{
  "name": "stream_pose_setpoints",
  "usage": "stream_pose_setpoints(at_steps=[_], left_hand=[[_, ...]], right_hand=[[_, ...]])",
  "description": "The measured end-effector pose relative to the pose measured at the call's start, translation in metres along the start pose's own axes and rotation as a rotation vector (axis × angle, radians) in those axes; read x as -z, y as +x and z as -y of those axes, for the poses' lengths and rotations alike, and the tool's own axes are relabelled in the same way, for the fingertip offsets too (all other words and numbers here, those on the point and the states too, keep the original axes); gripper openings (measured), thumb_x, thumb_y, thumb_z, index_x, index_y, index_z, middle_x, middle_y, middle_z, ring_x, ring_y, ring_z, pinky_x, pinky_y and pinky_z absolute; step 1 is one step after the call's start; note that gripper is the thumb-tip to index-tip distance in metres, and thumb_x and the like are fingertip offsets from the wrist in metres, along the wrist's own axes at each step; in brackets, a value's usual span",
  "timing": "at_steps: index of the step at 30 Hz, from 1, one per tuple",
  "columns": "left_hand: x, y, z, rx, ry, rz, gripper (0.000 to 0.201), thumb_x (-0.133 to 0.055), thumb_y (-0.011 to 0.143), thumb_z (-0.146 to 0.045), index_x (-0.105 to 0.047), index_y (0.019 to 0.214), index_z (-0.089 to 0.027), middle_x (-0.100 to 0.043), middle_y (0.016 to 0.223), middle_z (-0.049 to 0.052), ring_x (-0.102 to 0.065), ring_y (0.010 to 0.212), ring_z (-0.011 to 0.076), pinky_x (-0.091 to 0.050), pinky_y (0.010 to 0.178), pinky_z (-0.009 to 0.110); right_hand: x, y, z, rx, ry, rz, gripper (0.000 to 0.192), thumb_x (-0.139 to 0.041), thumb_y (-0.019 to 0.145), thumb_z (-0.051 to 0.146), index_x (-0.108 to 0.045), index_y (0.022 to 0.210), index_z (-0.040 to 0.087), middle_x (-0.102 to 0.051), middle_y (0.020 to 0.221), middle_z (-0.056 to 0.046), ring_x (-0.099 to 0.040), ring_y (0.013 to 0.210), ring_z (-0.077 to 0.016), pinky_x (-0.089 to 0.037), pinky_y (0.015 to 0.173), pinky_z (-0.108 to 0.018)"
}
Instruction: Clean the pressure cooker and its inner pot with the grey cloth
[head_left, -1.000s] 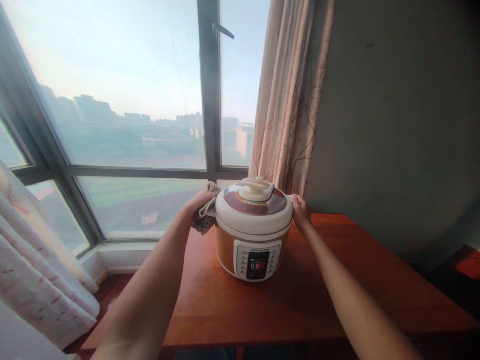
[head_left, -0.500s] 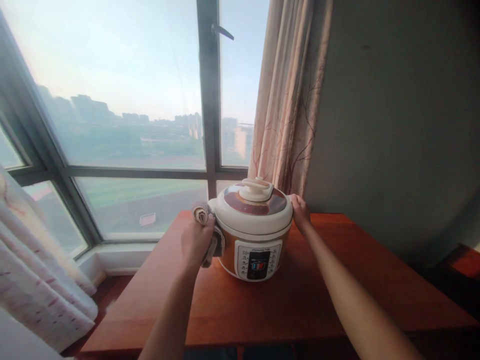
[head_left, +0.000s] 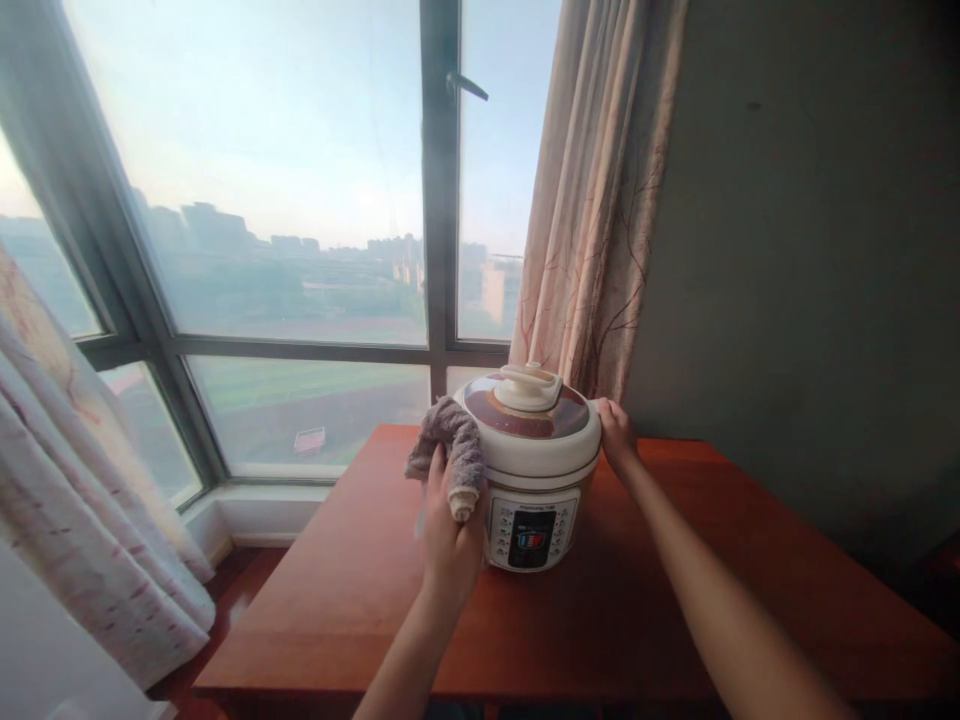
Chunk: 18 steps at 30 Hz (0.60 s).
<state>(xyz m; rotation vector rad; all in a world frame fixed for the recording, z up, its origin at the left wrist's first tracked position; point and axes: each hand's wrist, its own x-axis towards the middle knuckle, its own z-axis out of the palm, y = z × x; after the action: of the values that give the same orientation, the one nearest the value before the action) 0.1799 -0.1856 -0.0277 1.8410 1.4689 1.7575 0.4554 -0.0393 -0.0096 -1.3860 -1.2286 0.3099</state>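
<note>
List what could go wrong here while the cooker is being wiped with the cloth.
1. The cloth in the left hand sits right beside the control panel; it could press buttons by accident.
2. Only the right hand steadies the cooker; a hard sideways wipe could slide it on the smooth wooden table.
3. The lid knob could snag the cloth's loose folds.

**Little to read on the cooker**

The only lettering I can find sits on the control panel [head_left: 532, 530] of the pressure cooker [head_left: 536, 470] in front of me: a short dark line of print above the display, perhaps a brand name, too small and blurred to make out. The button labels are illegible too.
</note>
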Motion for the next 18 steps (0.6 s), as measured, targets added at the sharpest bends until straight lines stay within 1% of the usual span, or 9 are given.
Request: stream_pose_setpoints(at_steps=[2, 3, 4, 6, 7, 11, 14, 16, 18], left_hand=[[-0.001, 0.008, -0.009, -0.2, 0.09, 0.049, 0.059, -0.048, 0.092, -0.038, -0.044, 0.15, -0.027, -0.029, 0.163, 0.009, -0.024, 0.151, 0.034, -0.028, 0.119, 0.055], [-0.001, 0.015, -0.012, -0.28, 0.145, 0.079, 0.062, -0.051, 0.089, -0.036, -0.044, 0.15, -0.028, -0.024, 0.165, 0.008, -0.02, 0.152, 0.035, -0.025, 0.12, 0.056], [-0.001, 0.024, -0.015, -0.343, 0.198, 0.106, 0.065, -0.054, 0.085, -0.034, -0.045, 0.149, -0.028, -0.024, 0.165, 0.008, -0.019, 0.152, 0.0359, -0.023, 0.12, 0.057], [0.0, 0.048, -0.016, -0.398, 0.265, 0.132, 0.065, -0.058, 0.081, -0.034, -0.052, 0.145, -0.026, -0.037, 0.16, 0.009, -0.026, 0.149, 0.0361, -0.021, 0.121, 0.056], [0.001, 0.062, -0.015, -0.395, 0.27, 0.152, 0.062, -0.059, 0.08, -0.034, -0.055, 0.142, -0.026, -0.043, 0.155, 0.009, -0.031, 0.147, 0.0351, -0.023, 0.12, 0.055], [0.004, 0.118, -0.003, -0.288, 0.118, 0.271, 0.047, -0.053, 0.087, -0.036, -0.064, 0.131, -0.023, -0.061, 0.139, 0.008, -0.053, 0.13, 0.0297, -0.039, 0.113, 0.046], [0.003, 0.153, 0.014, -0.157, -0.031, 0.365, 0.044, -0.053, 0.088, -0.04, -0.068, 0.124, -0.019, -0.068, 0.129, 0.008, -0.06, 0.121, 0.0303, -0.044, 0.108, 0.043], [0.0, 0.174, 0.026, -0.031, -0.063, 0.388, 0.043, -0.059, 0.084, -0.041, -0.07, 0.118, -0.017, -0.071, 0.121, 0.008, -0.063, 0.115, 0.0322, -0.046, 0.105, 0.043], [-0.004, 0.195, 0.038, 0.147, -0.092, 0.403, 0.041, -0.067, 0.078, -0.042, -0.071, 0.109, -0.015, -0.074, 0.11, 0.009, -0.066, 0.107, 0.033, -0.051, 0.097, 0.043]], right_hand=[[0.0, -0.001, 0.0, 0.001, -0.004, 0.0, 0.061, -0.03, 0.085, 0.071, -0.066, 0.083, 0.021, -0.072, 0.086, -0.01, -0.061, 0.081, -0.0265, -0.042, 0.072, -0.033], [0.0, -0.001, -0.001, 0.001, -0.007, -0.002, 0.061, -0.03, 0.085, 0.07, -0.066, 0.084, 0.021, -0.072, 0.085, -0.009, -0.061, 0.082, -0.0265, -0.042, 0.072, -0.033], [0.001, -0.001, 0.0, 0.001, -0.011, -0.003, 0.061, -0.03, 0.086, 0.07, -0.067, 0.084, 0.021, -0.072, 0.085, -0.009, -0.061, 0.082, -0.0264, -0.041, 0.072, -0.033], [0.001, -0.001, 0.0, -0.001, -0.019, -0.01, 0.061, -0.03, 0.086, 0.069, -0.067, 0.084, 0.021, -0.071, 0.084, -0.009, -0.061, 0.081, -0.0264, -0.041, 0.072, -0.034], [0.001, -0.002, 0.001, -0.003, -0.023, -0.014, 0.06, -0.03, 0.086, 0.069, -0.066, 0.083, 0.021, -0.071, 0.084, -0.009, -0.061, 0.081, -0.0264, -0.041, 0.072, -0.034], [0.001, -0.001, 0.001, -0.005, -0.034, -0.032, 0.058, -0.03, 0.085, 0.068, -0.065, 0.081, 0.021, -0.07, 0.081, -0.009, -0.06, 0.079, -0.026, -0.039, 0.07, -0.033], [0.001, -0.001, 0.001, 0.002, -0.037, -0.048, 0.058, -0.03, 0.085, 0.069, -0.063, 0.078, 0.022, -0.069, 0.08, -0.009, -0.059, 0.078, -0.0256, -0.038, 0.069, -0.033], [0.001, -0.001, 0.0, 0.009, -0.037, -0.054, 0.058, -0.03, 0.085, 0.069, -0.063, 0.077, 0.022, -0.069, 0.079, -0.009, -0.059, 0.078, -0.0255, -0.038, 0.069, -0.033], [0.001, -0.002, 0.0, 0.016, -0.034, -0.055, 0.059, -0.03, 0.085, 0.07, -0.063, 0.077, 0.022, -0.07, 0.08, -0.009, -0.059, 0.078, -0.0254, -0.038, 0.069, -0.032]])
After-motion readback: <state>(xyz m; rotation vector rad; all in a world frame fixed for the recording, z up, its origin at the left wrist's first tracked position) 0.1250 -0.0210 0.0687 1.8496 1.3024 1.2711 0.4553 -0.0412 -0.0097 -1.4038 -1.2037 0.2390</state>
